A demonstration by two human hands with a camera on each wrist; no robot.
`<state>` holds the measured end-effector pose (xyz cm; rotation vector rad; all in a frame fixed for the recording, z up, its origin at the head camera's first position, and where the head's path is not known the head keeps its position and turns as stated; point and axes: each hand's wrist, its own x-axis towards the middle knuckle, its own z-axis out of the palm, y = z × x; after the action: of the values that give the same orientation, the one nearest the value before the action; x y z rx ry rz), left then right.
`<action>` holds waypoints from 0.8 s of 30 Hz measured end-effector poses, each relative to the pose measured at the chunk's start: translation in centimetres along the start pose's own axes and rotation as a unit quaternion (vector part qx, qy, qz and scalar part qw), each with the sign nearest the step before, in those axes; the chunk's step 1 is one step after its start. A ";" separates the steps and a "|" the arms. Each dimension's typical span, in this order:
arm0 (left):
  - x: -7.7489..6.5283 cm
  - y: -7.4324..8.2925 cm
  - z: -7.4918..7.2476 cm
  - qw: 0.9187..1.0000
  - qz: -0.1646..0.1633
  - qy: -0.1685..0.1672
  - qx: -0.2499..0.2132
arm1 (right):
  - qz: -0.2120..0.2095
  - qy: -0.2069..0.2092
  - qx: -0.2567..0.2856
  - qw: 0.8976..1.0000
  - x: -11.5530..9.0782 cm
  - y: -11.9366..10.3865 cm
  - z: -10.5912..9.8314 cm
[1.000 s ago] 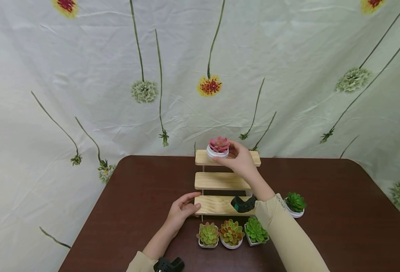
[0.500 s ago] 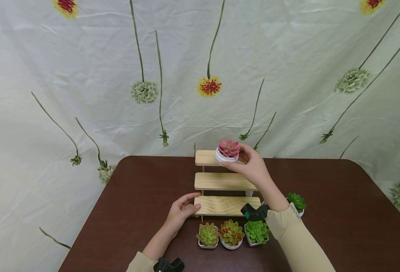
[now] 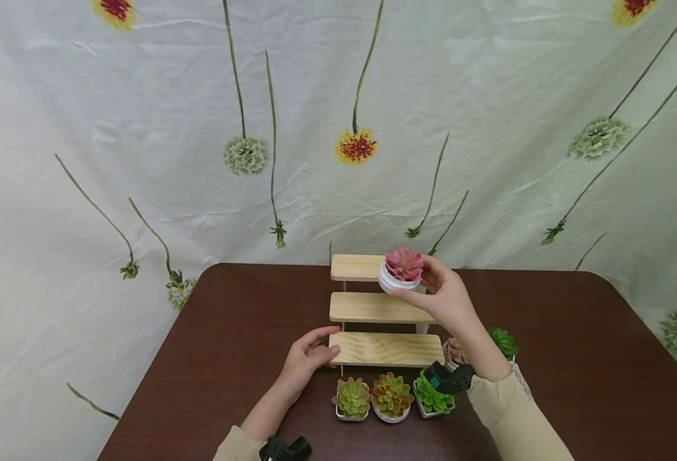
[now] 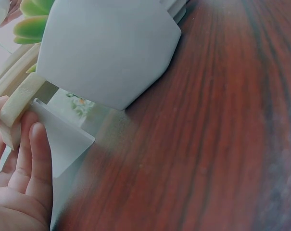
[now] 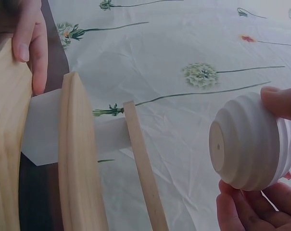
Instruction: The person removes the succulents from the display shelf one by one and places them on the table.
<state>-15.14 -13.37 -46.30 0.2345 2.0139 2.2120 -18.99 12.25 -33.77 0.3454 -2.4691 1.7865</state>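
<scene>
My right hand (image 3: pixel 449 296) holds a pink artificial succulent (image 3: pixel 404 264) by its white pot, in front of the right part of a three-tier wooden stand (image 3: pixel 384 349). In the right wrist view, the round ribbed pot (image 5: pixel 248 142) is off the boards, its base visible between thumb and fingers. At the stand's lower left, my left hand (image 3: pixel 308 356) pinches the end of the lowest board (image 4: pixel 21 98), thumb on one side and fingers on the other. Three potted succulents line up before the stand: a yellow-green one (image 3: pixel 352 397), an orange-green one (image 3: pixel 392 394) and a green one (image 3: pixel 434 392).
Right of the stand, a pale pink succulent (image 3: pixel 455 351) and a dark green one (image 3: pixel 503 342) are partly hidden by my right arm. All stand on a dark brown table (image 3: pixel 246 320). A flower-print cloth (image 3: pixel 304 102) hangs behind.
My right hand has brought the pink succulent from over the top board's left part rightward, down and nearer. The left hand stays at the lowest board.
</scene>
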 end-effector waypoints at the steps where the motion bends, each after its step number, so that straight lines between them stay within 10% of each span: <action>1: 0.0 0.0 0.0 1.000 0.001 -0.001 0.000 | 0.002 0.001 -0.001 1.000 -0.2 0.1 -0.1; 24: -0.1 0.0 -0.1 1.000 0.018 -0.010 0.004 | -0.028 0.018 -0.033 0.999 -4.2 2.9 -3.2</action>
<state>-15.09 -13.50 -46.27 0.2934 2.0249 2.2134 -15.81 16.69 -36.28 0.3706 -2.4611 1.6711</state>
